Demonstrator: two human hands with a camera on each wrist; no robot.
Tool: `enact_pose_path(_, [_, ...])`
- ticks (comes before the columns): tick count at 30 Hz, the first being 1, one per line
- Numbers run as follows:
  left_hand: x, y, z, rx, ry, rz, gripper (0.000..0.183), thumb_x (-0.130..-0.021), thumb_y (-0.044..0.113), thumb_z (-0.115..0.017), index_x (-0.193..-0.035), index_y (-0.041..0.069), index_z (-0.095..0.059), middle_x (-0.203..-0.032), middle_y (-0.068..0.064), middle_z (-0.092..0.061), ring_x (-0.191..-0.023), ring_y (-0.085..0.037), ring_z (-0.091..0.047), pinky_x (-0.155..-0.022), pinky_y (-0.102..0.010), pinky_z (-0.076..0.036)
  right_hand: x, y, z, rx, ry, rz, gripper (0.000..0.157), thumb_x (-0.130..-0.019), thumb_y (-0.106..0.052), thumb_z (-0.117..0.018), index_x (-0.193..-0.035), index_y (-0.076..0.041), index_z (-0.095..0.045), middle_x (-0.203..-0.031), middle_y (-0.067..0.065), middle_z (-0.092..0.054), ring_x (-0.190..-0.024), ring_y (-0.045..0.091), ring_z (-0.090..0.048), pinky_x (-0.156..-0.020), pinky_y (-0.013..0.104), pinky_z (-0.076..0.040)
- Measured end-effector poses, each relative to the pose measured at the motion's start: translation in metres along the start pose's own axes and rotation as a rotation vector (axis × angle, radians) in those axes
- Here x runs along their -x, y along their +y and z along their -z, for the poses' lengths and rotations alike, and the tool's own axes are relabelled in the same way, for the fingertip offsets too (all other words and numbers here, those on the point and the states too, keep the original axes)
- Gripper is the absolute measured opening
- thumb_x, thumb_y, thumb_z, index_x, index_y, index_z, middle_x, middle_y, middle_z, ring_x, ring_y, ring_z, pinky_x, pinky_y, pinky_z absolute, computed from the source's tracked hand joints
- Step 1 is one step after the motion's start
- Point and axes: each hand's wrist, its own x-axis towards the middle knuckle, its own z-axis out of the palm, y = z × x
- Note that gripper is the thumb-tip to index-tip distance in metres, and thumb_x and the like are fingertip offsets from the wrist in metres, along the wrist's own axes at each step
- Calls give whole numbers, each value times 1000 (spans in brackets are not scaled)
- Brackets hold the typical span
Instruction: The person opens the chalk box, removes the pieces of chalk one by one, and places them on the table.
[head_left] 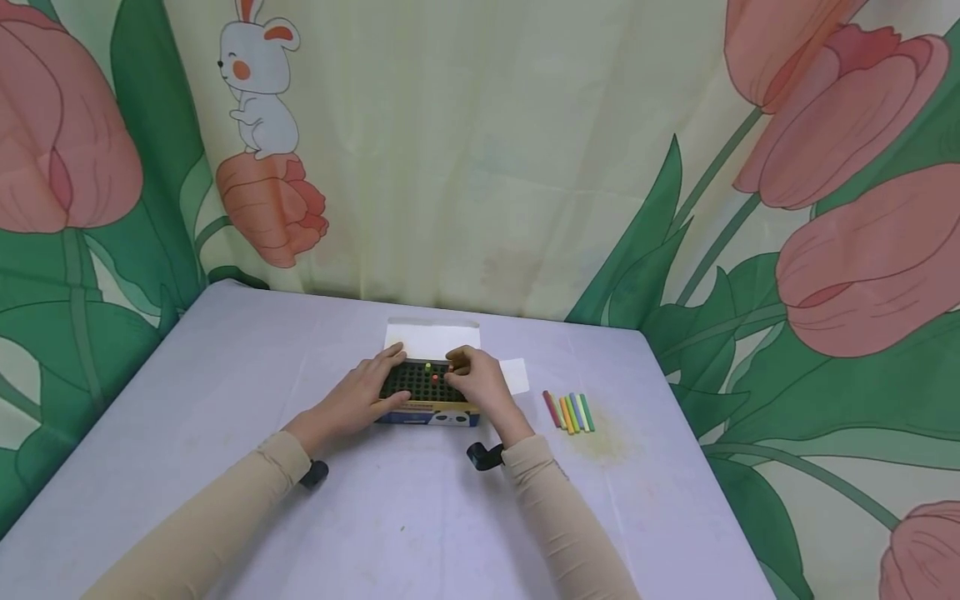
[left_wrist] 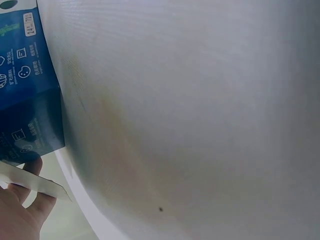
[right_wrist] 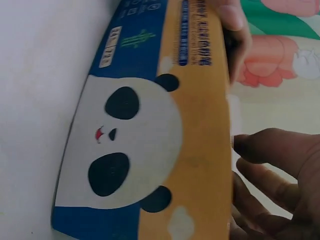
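Note:
A chalk box [head_left: 420,414] with a panda on its front stands with its lid up, a black grid of holes [head_left: 408,379] showing on top. A yellow-green chalk [head_left: 428,367] and a red chalk [head_left: 435,379] poke up from the holes. My left hand [head_left: 356,396] holds the box at its left end, thumb along the front edge; the left wrist view shows its fingers around a white flap [left_wrist: 35,183]. At the grid's right end, my right hand [head_left: 483,382] pinches an orange-red chalk [head_left: 451,367], mostly hidden by the fingers.
Several coloured chalk sticks [head_left: 570,414] lie side by side on the white-covered table [head_left: 405,517], right of the box. The raised white lid [head_left: 432,337] is behind the grid, and a white side flap [head_left: 515,375] sticks out at the right. A printed curtain [head_left: 480,167] hangs behind the table.

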Motion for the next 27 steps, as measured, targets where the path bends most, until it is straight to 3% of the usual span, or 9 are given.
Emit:
enact_pose_path(7, [-2,-2,-1,2,13,-15,84,-103,63,-49,-165,11,-25,-174,-3,-15,-146,-40,-38,-118,-60,-34,1,-3,-13,174,113,34,24,-97,-9,-73,-121,-8,-69,-107,10,-76,-97,24,-74,-73,32,-61])
enact_pose_path(15, [-1,-3,-1,-11,13,-11,84,-103,62,-50,-165,11,-26,-174,-3,-16,-146,-40,-39,-118,-60,-34,0,-3,-23,360,188,106,21,-96,-12,-76,-115,-10,-65,-98,8,-77,-74,19,-72,-54,25,-51])
enact_pose_path(27, [-1,-1,-1,-5,12,-2,84,-103,63,-50,-165,11,-26,-174,-2,-14,-146,-40,-39,-117,-60,-35,-2,-2,-27,434,244,129,24,-95,-14,-77,-117,-10,-67,-100,6,-78,-82,21,-75,-66,34,-60])
